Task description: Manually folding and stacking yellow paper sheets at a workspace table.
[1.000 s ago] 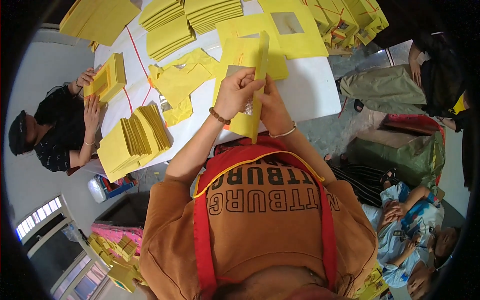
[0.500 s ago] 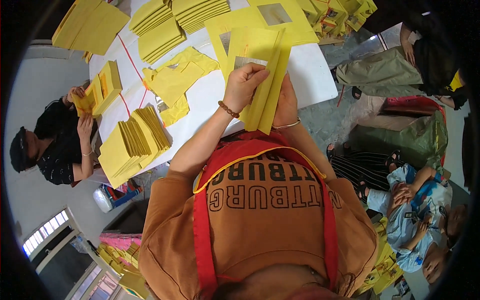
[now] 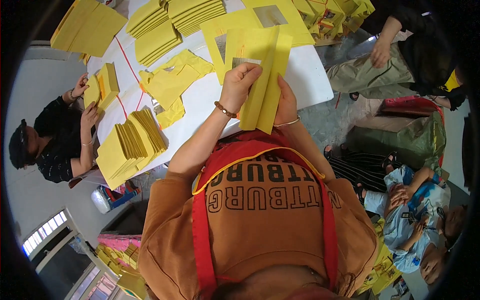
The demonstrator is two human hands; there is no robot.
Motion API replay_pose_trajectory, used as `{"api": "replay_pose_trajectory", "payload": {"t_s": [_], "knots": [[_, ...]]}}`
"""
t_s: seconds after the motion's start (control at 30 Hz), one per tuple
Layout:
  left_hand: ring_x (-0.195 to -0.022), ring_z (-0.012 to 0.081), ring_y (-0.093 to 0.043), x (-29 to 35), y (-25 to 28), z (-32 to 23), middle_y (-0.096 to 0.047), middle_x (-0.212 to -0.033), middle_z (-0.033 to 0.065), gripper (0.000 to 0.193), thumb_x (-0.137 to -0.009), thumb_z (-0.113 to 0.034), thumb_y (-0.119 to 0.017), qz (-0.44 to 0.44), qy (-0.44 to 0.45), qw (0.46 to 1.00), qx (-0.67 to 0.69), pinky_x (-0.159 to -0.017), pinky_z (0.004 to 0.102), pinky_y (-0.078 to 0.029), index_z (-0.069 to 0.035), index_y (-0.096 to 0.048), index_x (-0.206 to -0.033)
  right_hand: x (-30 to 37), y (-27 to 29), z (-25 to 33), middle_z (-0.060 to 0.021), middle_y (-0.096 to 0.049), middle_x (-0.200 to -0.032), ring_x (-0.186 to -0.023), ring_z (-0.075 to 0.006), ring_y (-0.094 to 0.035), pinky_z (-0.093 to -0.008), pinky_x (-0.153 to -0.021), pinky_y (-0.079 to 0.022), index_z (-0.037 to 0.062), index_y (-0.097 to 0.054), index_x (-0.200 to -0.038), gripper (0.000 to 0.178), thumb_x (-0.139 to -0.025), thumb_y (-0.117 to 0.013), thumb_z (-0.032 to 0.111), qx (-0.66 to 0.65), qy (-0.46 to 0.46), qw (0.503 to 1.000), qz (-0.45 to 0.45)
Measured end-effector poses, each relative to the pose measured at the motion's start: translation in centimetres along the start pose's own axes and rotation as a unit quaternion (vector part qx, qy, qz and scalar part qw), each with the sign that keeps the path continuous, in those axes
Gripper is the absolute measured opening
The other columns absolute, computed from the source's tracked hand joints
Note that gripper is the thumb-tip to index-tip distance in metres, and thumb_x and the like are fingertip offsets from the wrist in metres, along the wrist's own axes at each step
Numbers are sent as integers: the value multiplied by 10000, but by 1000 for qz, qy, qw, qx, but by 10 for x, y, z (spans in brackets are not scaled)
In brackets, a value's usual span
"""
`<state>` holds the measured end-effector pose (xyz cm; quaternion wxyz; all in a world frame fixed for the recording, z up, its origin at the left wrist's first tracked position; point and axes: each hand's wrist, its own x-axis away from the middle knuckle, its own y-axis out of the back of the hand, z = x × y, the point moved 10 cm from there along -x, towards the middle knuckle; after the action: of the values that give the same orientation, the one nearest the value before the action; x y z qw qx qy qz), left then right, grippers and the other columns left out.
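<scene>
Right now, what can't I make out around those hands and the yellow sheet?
In the head view:
- Most fingers of the right hand: hidden behind the folded yellow sheet.
- Part of the sheet's silvery patch: covered by the left hand.
- The underside of the sheet: turned away from the camera.
- The far ends of the red-tied yellow bundles: cut off by the upper edge.

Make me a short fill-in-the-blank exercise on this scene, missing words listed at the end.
1. The creased paper sheet in the left grip, with the right grip at its edge, is ____ in colour.
2. The camera wearer's pale bangle circles their ____ wrist.
3. The bare tabletop is ____ in colour.
4. The co-worker in the black cap appears on the picture's ____ side.

Missing words: yellow; right; white; left.
</scene>
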<state>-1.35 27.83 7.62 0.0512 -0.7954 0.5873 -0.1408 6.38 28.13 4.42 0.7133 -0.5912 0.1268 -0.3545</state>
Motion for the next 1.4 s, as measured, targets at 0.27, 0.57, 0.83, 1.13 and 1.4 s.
{"api": "replay_pose_trajectory", "payload": {"t_s": [0.27, 0.57, 0.83, 1.13, 1.4], "knots": [[-634, 81, -551, 2, 30, -7, -593, -784, 36, 122, -838, -101, -529, -55, 3, 978, 200, -570, 195, -454, 7, -557, -887, -23, 10, -9, -71, -577, -965, -846, -160, -563, -278, -742, -456, 28, -500, -1060, 305, -888, -394, 257, 112, -70, 991, 0], [-622, 66, -530, -1, 40, 0, -580, -754, 15, 155, -849, -144, -521, -100, -27, 975, 198, -564, 202, -443, -1, -567, -886, -36, -6, -17, -34, -563, -957, -844, -113, -550, -240, -715, -455, 39, -486, -1081, 319, -892, -416, 285, 131, -85, 987, 40], [-630, 56, -513, 4, 54, 3, -567, -748, 1, 159, -852, -154, -520, -138, -32, 978, 155, -572, 199, -434, -5, -564, -882, -33, -29, -22, -33, -574, -943, -796, -117, -568, -246, -693, -468, 45, -487, -1079, 305, -891, -406, 271, 46, -92, 993, 63], [-712, 44, -479, 44, 84, -10, -545, -793, 1, 160, -867, -160, -495, -182, -102, 976, 65, -657, 180, -402, -9, -540, -894, -36, -24, -64, -13, -548, -902, -777, -87, -531, -230, -684, -441, 34, -481, -1080, 289, -864, -461, 226, 294, -84, 951, 51], [-791, 66, -482, 116, 111, -49, -538, -903, 22, 273, -824, -93, -553, -353, -181, 916, -66, -698, 196, -400, 4, -467, -1064, -31, -63, -123, -74, -554, -932, -846, -136, -511, -270, -763, -411, 17, -454, -1129, 334, -883, -395, 234, 428, -41, 889, 158]]}}
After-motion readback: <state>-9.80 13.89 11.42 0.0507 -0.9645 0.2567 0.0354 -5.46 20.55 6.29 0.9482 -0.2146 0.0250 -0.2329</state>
